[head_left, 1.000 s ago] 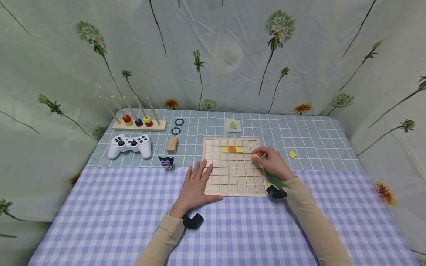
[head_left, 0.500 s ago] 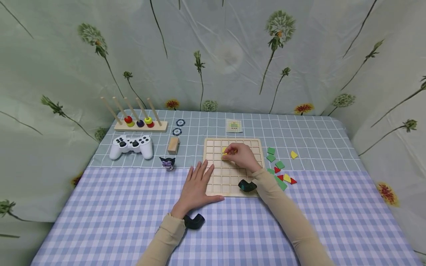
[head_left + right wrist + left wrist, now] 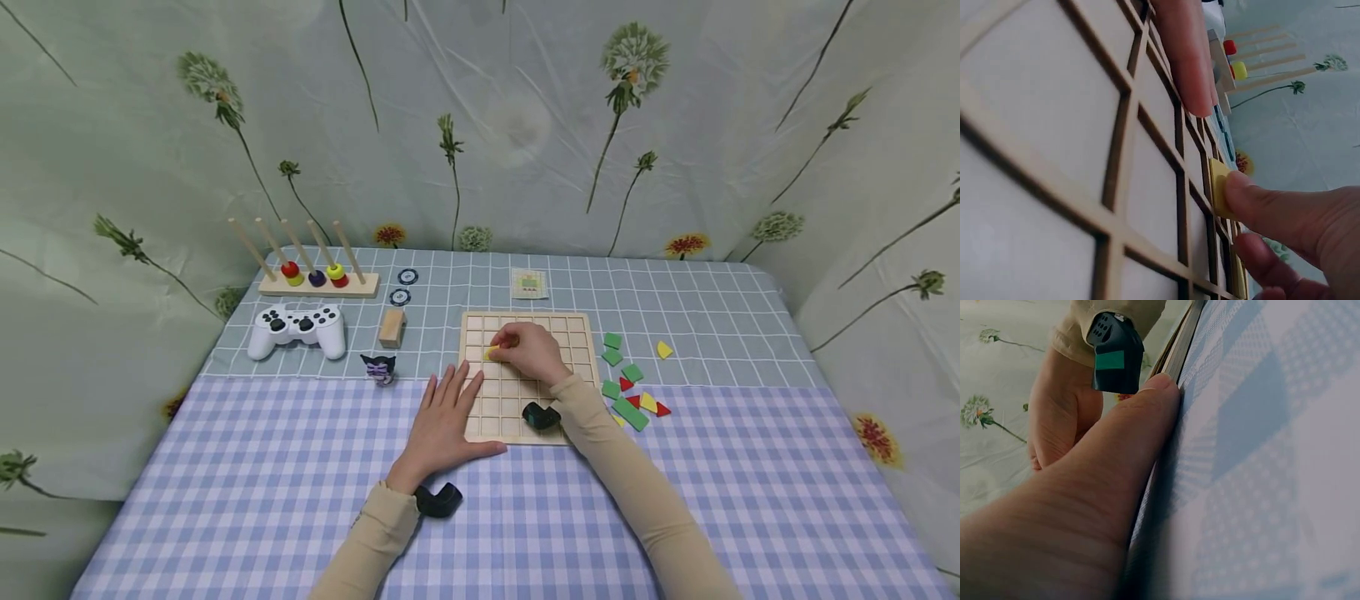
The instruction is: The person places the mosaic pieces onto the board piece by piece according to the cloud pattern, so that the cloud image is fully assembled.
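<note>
A square wooden grid board [image 3: 504, 427] lies on the table with its small cells facing up. My left hand [image 3: 437, 427] rests at its lower left corner, fingers spread over the left edge and thumb along the front edge. Over the upper left cells, my right hand [image 3: 531, 351] pinches a small yellow tile [image 3: 1219, 187] between thumb and fingers. In the right wrist view that tile stands tilted at the grid's ribs, and another yellow piece [image 3: 1237, 275] sits beyond it. The right hand hides part of the upper rows in the head view.
Right of the board lie several green tiles [image 3: 630, 414], red triangles [image 3: 663, 409] and yellow pieces [image 3: 664, 350]. A pattern card [image 3: 529, 283] is behind it. To the left are a wooden block [image 3: 392, 328], a figurine [image 3: 379, 370], a game controller [image 3: 297, 327] and a peg stand [image 3: 360, 287].
My right hand has carried the yellow tile leftward from the board's right edge to its upper left cells, uncovering the loose pieces at right. The left hand stays put.
</note>
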Demonstrator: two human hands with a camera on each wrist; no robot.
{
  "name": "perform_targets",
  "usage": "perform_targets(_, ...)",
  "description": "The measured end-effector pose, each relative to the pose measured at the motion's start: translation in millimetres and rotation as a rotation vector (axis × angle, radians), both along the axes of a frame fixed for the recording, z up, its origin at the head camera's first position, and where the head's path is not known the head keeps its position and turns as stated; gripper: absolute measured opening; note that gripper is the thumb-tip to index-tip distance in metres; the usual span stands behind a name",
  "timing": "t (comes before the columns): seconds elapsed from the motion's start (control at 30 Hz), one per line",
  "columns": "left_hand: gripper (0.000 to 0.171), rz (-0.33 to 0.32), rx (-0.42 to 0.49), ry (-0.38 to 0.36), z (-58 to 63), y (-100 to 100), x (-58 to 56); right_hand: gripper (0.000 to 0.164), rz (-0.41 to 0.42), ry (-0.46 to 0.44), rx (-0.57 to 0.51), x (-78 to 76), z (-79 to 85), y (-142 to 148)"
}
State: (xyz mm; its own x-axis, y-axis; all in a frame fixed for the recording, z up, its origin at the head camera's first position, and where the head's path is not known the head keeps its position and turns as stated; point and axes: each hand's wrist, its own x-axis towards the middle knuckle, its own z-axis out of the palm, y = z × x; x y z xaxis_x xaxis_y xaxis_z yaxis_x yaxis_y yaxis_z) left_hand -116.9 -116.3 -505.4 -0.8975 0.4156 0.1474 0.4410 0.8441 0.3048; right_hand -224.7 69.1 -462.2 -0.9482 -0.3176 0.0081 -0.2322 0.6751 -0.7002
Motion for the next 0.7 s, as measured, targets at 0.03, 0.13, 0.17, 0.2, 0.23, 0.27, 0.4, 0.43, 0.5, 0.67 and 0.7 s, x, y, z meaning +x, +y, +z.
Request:
perform_targets(0.03,0.109,0.000,0.000,-0.001,0.0,0.1,0.1,0.013,0.000,0.001,0.018,0.1,0.7,-0.1)
perform_targets(0.13,0.110,-0.001,0.002,-0.001,0.0,0.2,0.3,0.015,-0.001,-0.002,0.072,0.5,1.9,-0.4)
perform_targets(0.17,0.110,-0.002,0.002,-0.001,0.0,0.4,0.3,0.015,-0.002,-0.005,0.088,0.6,1.7,-0.3)
perform_targets(0.2,0.110,-0.003,0.003,-0.001,0.1,0.5,0.4,0.015,-0.003,-0.007,0.100,0.7,1.3,-0.1)
perform_targets(0.23,0.110,-0.002,0.003,-0.002,0.1,0.4,0.5,0.014,-0.004,-0.008,0.110,0.9,0.8,0.1)
perform_targets(0.27,0.110,-0.002,0.001,-0.003,0.0,0.5,0.5,0.014,-0.004,-0.009,0.115,1.2,0.3,0.4)
perform_targets(0.4,0.110,0.000,0.000,-0.011,-0.2,1.0,0.1,0.012,0.001,0.001,0.102,2.7,-0.6,3.1)
perform_targets(0.43,0.110,0.000,0.000,-0.012,-0.2,1.2,0.1,0.011,0.001,0.002,0.096,3.4,-0.4,4.4)
perform_targets(0.5,0.110,-0.001,0.002,-0.015,-0.5,1.6,-0.1,0.011,0.004,0.010,0.087,4.4,0.1,8.7)
perform_targets(0.67,0.110,0.004,0.000,-0.012,-0.8,1.0,-0.1,0.015,-0.026,0.021,0.061,9.0,4.8,29.3)
perform_targets(0.7,0.110,0.005,-0.001,-0.011,-0.5,0.6,-0.2,0.016,-0.035,0.027,0.051,10.1,6.1,35.2)
